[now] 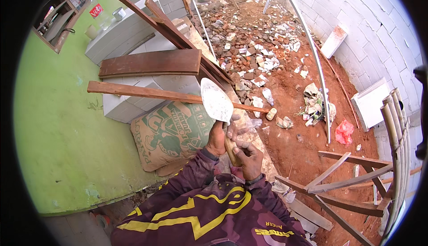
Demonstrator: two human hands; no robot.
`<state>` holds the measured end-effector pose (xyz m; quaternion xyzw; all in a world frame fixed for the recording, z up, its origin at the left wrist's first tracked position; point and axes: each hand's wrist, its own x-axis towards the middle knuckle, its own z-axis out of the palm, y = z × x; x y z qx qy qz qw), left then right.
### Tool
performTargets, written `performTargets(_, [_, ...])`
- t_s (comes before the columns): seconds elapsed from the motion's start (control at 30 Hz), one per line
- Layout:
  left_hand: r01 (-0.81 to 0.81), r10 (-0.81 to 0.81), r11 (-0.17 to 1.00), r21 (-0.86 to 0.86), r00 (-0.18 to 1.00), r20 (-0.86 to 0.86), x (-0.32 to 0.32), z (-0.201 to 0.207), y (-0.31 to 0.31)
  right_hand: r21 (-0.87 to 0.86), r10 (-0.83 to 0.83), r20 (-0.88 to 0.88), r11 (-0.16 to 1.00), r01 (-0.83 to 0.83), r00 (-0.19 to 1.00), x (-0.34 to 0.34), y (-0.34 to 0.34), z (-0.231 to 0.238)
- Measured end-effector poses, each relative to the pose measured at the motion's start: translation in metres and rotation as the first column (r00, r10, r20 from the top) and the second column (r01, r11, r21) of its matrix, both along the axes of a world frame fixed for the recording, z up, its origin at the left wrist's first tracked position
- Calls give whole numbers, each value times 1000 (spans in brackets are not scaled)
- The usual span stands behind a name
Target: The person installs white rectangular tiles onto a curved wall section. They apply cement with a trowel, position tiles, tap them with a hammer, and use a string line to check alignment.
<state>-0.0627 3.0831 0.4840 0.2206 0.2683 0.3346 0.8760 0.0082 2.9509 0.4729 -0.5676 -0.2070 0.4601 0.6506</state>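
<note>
A trowel (216, 102) points away from me, its pale, rounded metal blade smeared with whitish residue. My left hand (217, 140) grips it around the neck, just below the blade. Its wooden handle slants down toward my body, and my right hand (250, 159) pinches the handle's lower part with bent fingers. Just beyond the blade runs a long reddish wooden strip (147, 90). A full printed sack (171, 134) lies to the left of my left hand.
Brown planks (151, 63) rest on white blocks (122, 36) beside a green wall (53, 125). A mallet head (271, 114) lies on the dirt to the right. Rubble (254, 58) covers the ground ahead. A wooden frame (347, 179) and bamboo poles (397, 157) stand at right.
</note>
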Motion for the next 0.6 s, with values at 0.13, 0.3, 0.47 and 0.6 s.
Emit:
performTargets(0.13, [168, -156, 984, -61, 973, 171, -11, -1, 16, 38, -233, -271, 967, 253, 934, -15, 4, 3])
performTargets(0.3, [331, -324, 944, 18, 932, -163, -31, -13, 36, 291, -295, 452, 941, 174, 842, -22, -11, 101])
performTargets(0.47, [661, -682, 726, -190, 659, -317, -52, -51, 6, 491, -4, 411, 843, -218, 911, -67, 10, 244])
performTargets(0.6, [801, -847, 528, -282, 477, -233, -67, -72, -30, 722, 222, 369, 543, -429, 903, -110, 59, 276])
